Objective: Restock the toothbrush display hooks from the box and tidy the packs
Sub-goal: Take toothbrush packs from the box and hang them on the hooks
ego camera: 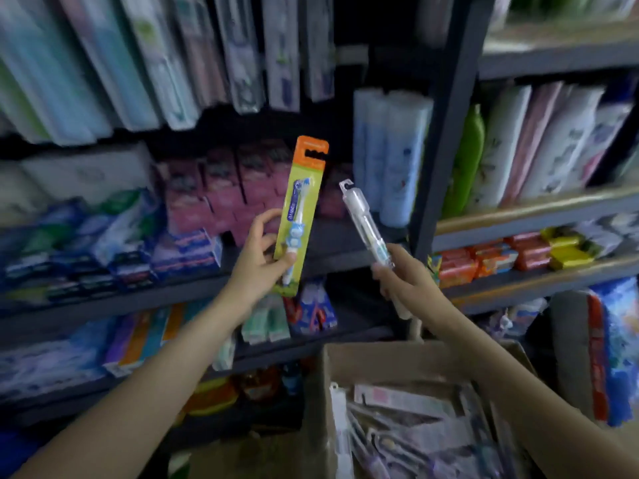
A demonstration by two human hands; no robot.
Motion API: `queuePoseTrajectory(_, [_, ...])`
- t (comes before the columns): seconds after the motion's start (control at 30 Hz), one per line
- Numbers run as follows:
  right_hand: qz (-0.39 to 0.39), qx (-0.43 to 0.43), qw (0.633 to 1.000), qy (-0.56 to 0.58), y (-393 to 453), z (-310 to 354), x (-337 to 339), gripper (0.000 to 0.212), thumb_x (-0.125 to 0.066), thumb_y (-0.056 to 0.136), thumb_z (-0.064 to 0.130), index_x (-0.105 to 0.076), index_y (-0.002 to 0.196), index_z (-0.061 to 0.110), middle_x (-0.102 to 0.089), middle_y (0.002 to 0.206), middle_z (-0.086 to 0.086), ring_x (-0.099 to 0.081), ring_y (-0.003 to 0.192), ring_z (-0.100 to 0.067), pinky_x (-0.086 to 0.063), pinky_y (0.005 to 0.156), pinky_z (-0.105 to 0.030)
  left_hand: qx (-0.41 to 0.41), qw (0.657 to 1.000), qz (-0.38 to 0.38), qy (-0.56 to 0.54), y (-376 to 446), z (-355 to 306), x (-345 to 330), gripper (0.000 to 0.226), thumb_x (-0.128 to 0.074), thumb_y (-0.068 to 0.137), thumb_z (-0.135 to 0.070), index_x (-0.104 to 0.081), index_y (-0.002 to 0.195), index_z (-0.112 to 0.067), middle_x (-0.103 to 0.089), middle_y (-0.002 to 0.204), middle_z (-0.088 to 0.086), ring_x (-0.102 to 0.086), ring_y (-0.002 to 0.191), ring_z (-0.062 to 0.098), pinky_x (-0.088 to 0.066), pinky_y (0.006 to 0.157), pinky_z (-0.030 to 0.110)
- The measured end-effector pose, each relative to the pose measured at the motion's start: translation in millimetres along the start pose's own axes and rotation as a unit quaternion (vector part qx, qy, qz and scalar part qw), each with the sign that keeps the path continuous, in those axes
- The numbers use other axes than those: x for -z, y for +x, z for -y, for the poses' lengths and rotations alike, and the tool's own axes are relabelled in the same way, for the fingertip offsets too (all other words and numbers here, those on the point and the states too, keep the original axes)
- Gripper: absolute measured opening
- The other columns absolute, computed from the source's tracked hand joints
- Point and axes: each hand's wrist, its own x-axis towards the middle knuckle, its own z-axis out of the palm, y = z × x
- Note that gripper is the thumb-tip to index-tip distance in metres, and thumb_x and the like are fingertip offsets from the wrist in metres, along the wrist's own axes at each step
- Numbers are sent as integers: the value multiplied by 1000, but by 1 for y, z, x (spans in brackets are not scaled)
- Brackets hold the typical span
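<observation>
Fingers of my left hand (257, 261) curl round the lower part of a carded toothbrush pack (301, 216), thumb across its front near the bottom and the other fingers behind its left edge. It stands nearly upright, leaning a little to the right, with an orange top that has a hang slot cut in it and a yellow-green card below; a white and blue brush sits under the blister. My right hand (406, 281) is clamped on the bottom end of a clear tube pack (364, 224), which tilts up and to the left so its white hang tab is near the carded pack but apart from it. A toothbrush shows faintly inside the tube. Both packs are held up in front of the dark shelving (446, 140), not touching any hook.

Below my right forearm sits the open cardboard box (323, 402), and loose packs (408, 426) lie jumbled inside it, too blurred to count. Along the top left hangs a row of packs on display (166, 63), tilted and blurred. Pink cartons (221, 191) stand on the shelf behind my left hand, and blue and green cartons (103, 236) are stacked further left. White bottles (394, 157) stand just right of the tube, and a green bottle (466, 160) stands in the next bay.
</observation>
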Motion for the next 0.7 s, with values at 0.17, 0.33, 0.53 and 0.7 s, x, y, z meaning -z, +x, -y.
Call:
queuePoseTrajectory(0.17, [-37,77,996,-4,68,95,-23,21,-47,92,9,-57,108,20,-54,70,-3,-52,51,-7,-46,56,-24,-100,988,-119,24,27,-50,73,58,-54,87,6,-33,124,-33,-62,95,7,-61,83,14,-49,77,33])
queuePoseTrajectory(0.33, [-56,165,983,-49,123,165,-52,24,-50,91,11,-43,110,24,-53,71,-5,-52,59,-20,-45,60,-34,-145,967,-203,39,48,-79,137,58,-54,88,3,-32,125,-37,-56,94,25,-52,68,23,-47,62,26])
queuePoseTrajectory(0.53, [-162,230,935,-217,173,222,-73,30,-52,89,19,-47,118,14,-60,84,-7,-53,61,-27,-34,49,-30,-148,966,-209,30,60,-92,171,57,-54,90,0,-33,130,-35,-55,113,2,-58,91,10,-50,63,16])
queuePoseTrajectory(0.7, [-205,212,928,-228,198,247,-78,27,-48,93,21,-47,119,14,-50,62,-1,-43,48,-19,-32,44,-30,-151,966,-205,40,63,-93,175,58,-54,89,1,-32,134,-28,-56,104,0,-59,83,9,-51,71,30])
